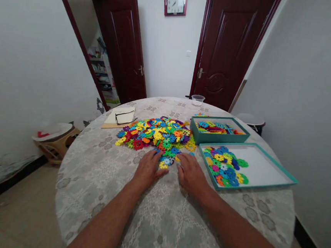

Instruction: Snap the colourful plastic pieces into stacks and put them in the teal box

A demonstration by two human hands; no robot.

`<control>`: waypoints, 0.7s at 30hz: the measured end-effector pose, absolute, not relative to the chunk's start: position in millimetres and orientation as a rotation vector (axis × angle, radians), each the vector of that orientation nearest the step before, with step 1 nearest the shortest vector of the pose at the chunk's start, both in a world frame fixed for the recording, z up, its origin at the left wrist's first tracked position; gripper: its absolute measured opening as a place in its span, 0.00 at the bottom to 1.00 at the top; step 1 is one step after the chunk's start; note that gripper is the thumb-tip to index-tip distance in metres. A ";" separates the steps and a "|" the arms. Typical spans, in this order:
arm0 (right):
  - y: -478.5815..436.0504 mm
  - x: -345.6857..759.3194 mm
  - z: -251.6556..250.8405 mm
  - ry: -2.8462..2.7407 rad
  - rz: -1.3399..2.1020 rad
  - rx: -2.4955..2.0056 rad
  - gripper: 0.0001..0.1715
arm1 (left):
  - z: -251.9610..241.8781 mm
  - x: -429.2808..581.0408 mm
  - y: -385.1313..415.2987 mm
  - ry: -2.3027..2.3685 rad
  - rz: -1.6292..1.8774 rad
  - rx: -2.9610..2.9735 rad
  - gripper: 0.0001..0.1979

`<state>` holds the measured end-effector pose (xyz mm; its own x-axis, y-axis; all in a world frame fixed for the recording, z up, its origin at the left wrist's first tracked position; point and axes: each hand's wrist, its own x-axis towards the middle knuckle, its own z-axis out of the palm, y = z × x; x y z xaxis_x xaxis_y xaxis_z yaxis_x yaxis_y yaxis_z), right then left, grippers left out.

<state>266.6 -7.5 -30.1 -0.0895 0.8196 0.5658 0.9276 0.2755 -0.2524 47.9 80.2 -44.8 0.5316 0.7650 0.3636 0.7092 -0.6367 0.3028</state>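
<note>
A heap of colourful plastic snowflake-shaped linking discs [159,133] lies in front of me on the table. My left hand [147,168] rests at the near edge of the heap, thumb apart from the fingers, its fingertips by a blue disc. On the other side of a few loose discs [165,162], my right hand [190,173] has its fingers bent a little and its fingertips close to a yellow disc. I see no disc held in either hand, though the fingertips are partly hidden among the pieces.
On the right stand a teal box [219,137] of discs and, nearer, a shallow teal-rimmed lid [260,187] with discs at its left side. Glasses [124,117] lie on a notebook [111,117] at the left. A clear plastic bowl [197,100] sits at the far edge.
</note>
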 end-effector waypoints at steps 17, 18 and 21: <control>-6.4 251.4 -37.7 -2.001 -0.094 -1.698 0.15 | -28.1 60.9 81.6 1.077 0.581 2.832 0.26; -7.8 251.8 -36.5 -2.001 -0.088 -1.688 0.14 | -28.5 60.3 78.9 1.061 0.576 2.837 0.24; -10.6 254.1 -34.4 -2.007 -0.065 -1.651 0.10 | -30.2 59.4 72.5 1.022 0.582 2.849 0.19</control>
<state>254.1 -10.6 -34.4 -0.1078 0.8974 0.4279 0.9232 0.2501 -0.2918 59.4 72.5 -30.2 0.7091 0.6235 0.3292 0.6010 -0.7787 0.1803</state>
